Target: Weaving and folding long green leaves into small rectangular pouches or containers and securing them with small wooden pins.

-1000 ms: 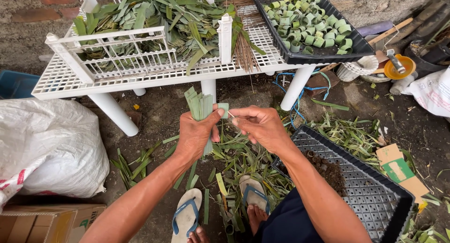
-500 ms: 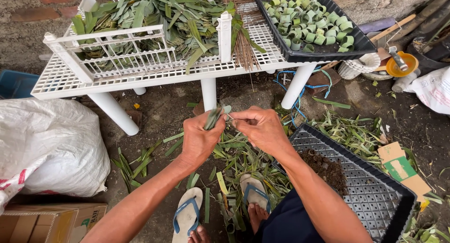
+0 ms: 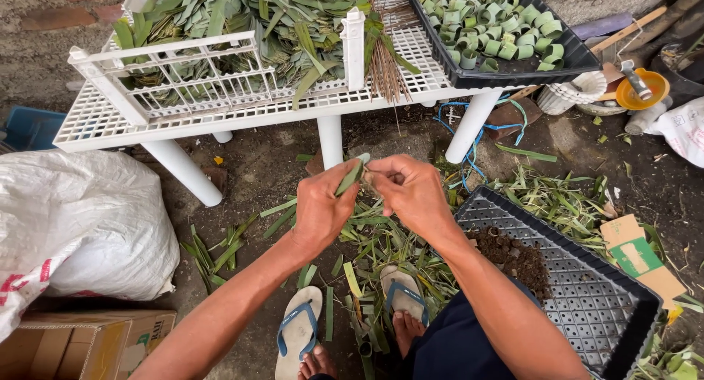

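My left hand (image 3: 320, 208) and my right hand (image 3: 411, 191) meet in front of me, both pinching one narrow green leaf strip (image 3: 350, 176) that is bent between the fingertips. The strip's upper end pokes out above my left thumb. Below the hands, cut leaf scraps (image 3: 381, 241) litter the ground around my feet in blue-strapped sandals (image 3: 297, 340).
A white plastic rack table (image 3: 242, 112) holds a pile of long green leaves (image 3: 242, 21), a bundle of thin brown sticks (image 3: 385, 61) and a black tray of rolled leaf rings (image 3: 491, 24). A black grid tray with soil (image 3: 579, 292) lies at right. A white sack (image 3: 73, 226) and cardboard box (image 3: 81, 343) sit at left.
The leaf strip stood upright above my left hand a second ago; it has been folded down and now lies bent between both hands' fingertips, which have drawn closer together.
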